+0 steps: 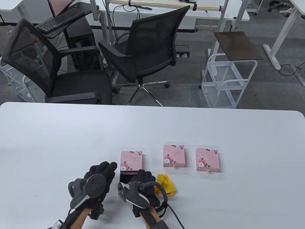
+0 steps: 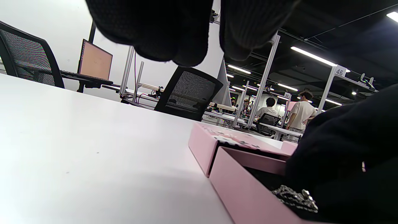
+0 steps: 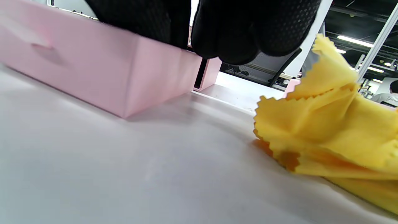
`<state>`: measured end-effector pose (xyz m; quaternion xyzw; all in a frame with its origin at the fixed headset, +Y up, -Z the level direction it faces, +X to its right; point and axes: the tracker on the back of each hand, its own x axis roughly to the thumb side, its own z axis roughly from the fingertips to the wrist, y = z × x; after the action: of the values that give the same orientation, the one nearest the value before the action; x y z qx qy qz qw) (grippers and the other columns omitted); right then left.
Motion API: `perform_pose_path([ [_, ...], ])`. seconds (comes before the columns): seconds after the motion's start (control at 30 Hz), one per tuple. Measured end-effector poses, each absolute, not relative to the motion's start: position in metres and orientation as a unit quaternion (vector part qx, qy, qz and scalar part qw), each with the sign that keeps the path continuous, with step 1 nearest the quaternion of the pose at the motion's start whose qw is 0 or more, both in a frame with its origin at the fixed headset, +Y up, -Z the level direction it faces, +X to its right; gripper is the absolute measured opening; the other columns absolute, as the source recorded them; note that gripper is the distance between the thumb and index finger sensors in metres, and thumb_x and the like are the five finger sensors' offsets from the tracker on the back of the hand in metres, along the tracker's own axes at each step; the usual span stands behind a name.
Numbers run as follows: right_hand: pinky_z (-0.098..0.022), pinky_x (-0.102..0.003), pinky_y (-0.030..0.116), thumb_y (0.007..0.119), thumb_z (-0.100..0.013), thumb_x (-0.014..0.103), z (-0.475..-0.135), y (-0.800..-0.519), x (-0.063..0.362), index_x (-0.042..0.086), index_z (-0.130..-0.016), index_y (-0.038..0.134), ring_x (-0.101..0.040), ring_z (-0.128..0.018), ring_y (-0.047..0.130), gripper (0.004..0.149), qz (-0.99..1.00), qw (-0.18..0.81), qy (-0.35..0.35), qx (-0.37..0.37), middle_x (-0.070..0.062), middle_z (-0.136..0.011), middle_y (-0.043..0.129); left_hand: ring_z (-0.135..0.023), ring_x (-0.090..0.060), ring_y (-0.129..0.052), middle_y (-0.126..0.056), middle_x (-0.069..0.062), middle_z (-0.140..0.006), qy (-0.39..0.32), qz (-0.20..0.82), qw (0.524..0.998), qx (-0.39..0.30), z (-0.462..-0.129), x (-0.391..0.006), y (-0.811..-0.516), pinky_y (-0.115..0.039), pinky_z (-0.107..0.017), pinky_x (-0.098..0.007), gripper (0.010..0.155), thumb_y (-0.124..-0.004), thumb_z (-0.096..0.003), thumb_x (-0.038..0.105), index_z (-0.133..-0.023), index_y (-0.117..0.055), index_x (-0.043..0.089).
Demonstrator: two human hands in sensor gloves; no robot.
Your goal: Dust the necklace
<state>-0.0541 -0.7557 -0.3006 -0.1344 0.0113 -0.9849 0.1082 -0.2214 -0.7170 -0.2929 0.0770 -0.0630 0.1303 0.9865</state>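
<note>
The nearest pink flowered box (image 1: 131,161) has its drawer (image 1: 125,178) pulled out toward me. A silver necklace (image 2: 295,199) lies in the drawer's dark inside, seen in the left wrist view. My right hand (image 1: 143,177) reaches into the drawer, fingers curled down over the necklace; whether it grips the chain is hidden. My left hand (image 1: 104,170) lies with fingers stretched out just left of the drawer and holds nothing. A crumpled yellow cloth (image 1: 166,186) lies on the table just right of my right hand; it also shows in the right wrist view (image 3: 326,133).
Two more closed pink boxes (image 1: 174,155) (image 1: 207,159) stand in a row to the right. The white table (image 1: 71,133) stretches far and left. Two black office chairs (image 1: 147,52) and a white cart (image 1: 226,81) stand beyond its far edge.
</note>
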Motion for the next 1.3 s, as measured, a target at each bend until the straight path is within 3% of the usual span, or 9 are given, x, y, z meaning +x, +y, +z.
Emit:
perform_pose_path([
  [0.57, -0.064, -0.058, 0.066, 0.078, -0.063, 0.027, -0.299, -0.740, -0.044, 0.013, -0.101, 0.076, -0.051, -0.085, 0.069, 0.040, -0.989, 0.054, 0.029, -0.133, -0.028, -0.107, 0.058, -0.093, -0.034, -0.074, -0.076, -0.009, -0.111, -0.064, 0.135, 0.985, 0.081, -0.292, -0.223, -0.716, -0.069, -0.066, -0.051, 0.045, -0.072, -0.0615, 0.040, -0.106, -0.072, 0.035],
  [0.83, -0.064, -0.058, 0.066, 0.077, -0.064, 0.025, -0.298, -0.715, -0.034, 0.010, -0.101, 0.075, -0.051, -0.085, 0.070, 0.041, -0.990, -0.044, 0.053, -0.120, -0.028, -0.106, 0.060, -0.093, -0.034, -0.074, -0.075, -0.009, -0.111, -0.067, 0.135, 0.985, 0.084, -0.292, -0.222, -0.716, -0.069, -0.067, -0.051, 0.045, -0.072, -0.0614, 0.040, -0.106, -0.071, 0.035],
  [1.07, -0.064, -0.058, 0.067, 0.077, -0.064, 0.025, -0.302, -0.676, -0.032, 0.009, -0.102, 0.075, -0.051, -0.085, 0.070, 0.041, -0.981, -0.141, 0.062, -0.121, -0.027, -0.106, 0.061, -0.093, -0.033, -0.075, -0.075, -0.009, -0.111, -0.073, 0.153, 0.983, 0.075, -0.293, -0.223, -0.717, -0.070, -0.067, -0.051, 0.046, -0.072, -0.0614, 0.041, -0.107, -0.070, 0.034],
  [1.3, -0.064, -0.058, 0.067, 0.077, -0.064, 0.025, -0.309, -0.658, -0.028, 0.008, -0.102, 0.075, -0.051, -0.085, 0.071, 0.041, -0.963, -0.227, 0.061, -0.134, -0.028, -0.106, 0.062, -0.097, -0.038, -0.072, -0.074, -0.011, -0.113, -0.096, 0.250, 0.963, 0.028, -0.295, -0.223, -0.720, -0.067, -0.070, -0.055, 0.050, -0.071, -0.0611, 0.047, -0.109, -0.069, 0.031],
])
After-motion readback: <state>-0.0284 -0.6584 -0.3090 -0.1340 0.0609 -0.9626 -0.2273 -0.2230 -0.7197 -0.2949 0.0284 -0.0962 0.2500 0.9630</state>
